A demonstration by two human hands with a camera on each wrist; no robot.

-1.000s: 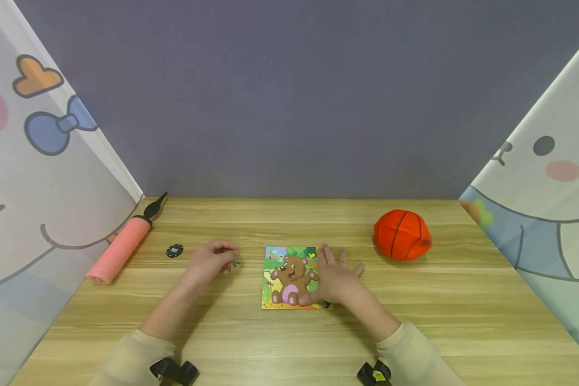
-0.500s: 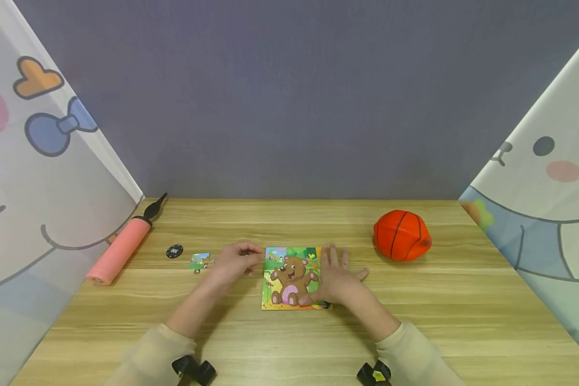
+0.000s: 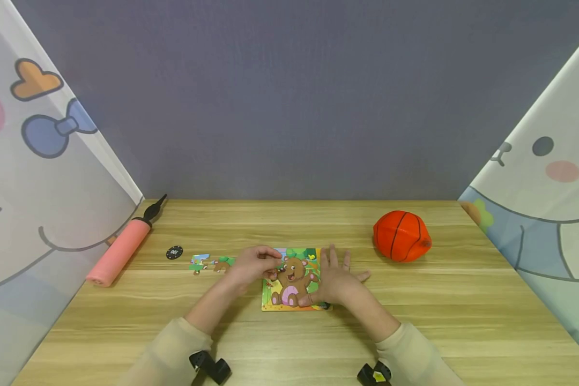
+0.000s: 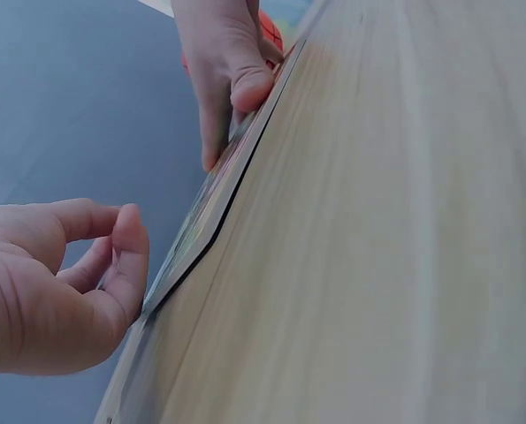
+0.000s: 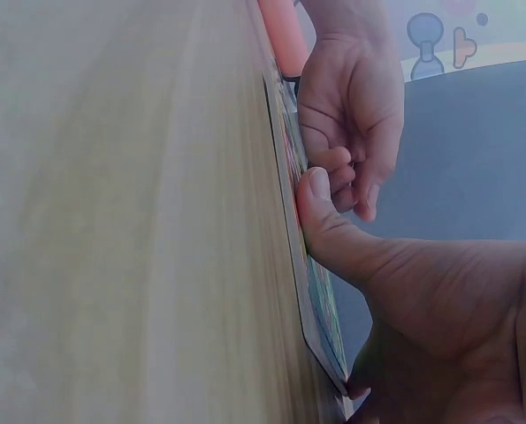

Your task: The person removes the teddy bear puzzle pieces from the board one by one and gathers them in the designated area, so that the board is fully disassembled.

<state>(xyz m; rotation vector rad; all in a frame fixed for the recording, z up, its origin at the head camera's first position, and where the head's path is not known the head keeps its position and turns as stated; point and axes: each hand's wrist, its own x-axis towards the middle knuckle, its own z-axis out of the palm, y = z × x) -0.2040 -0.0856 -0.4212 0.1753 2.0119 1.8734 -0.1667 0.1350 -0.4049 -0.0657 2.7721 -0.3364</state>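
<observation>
In the head view a square jigsaw puzzle (image 3: 290, 294) with a brown bear picture lies flat at mid-table. My left hand (image 3: 252, 268) hovers over its upper left part, fingers loosely curled. In the left wrist view, thumb tip and forefinger tip come together beside the puzzle edge, and nothing shows between them. My right hand (image 3: 338, 281) rests on the puzzle's right side with its fingers spread; its thumb (image 5: 320, 190) lies on the picture in the right wrist view. Loose puzzle pieces (image 3: 200, 261) sit left of the puzzle, some of them just behind my left wrist.
A black round chip (image 3: 175, 252) marked 100 lies left of the loose pieces. Beyond it is a pink hand pump (image 3: 120, 253) with a black nozzle. To the right sits a dented red ball (image 3: 402, 236) with black lines. A grey panel (image 3: 294, 102) rises behind the table.
My left hand has moved right, from the loose pieces to over the puzzle's upper left, uncovering those pieces. My right hand stays on the puzzle, its fingers slightly more spread.
</observation>
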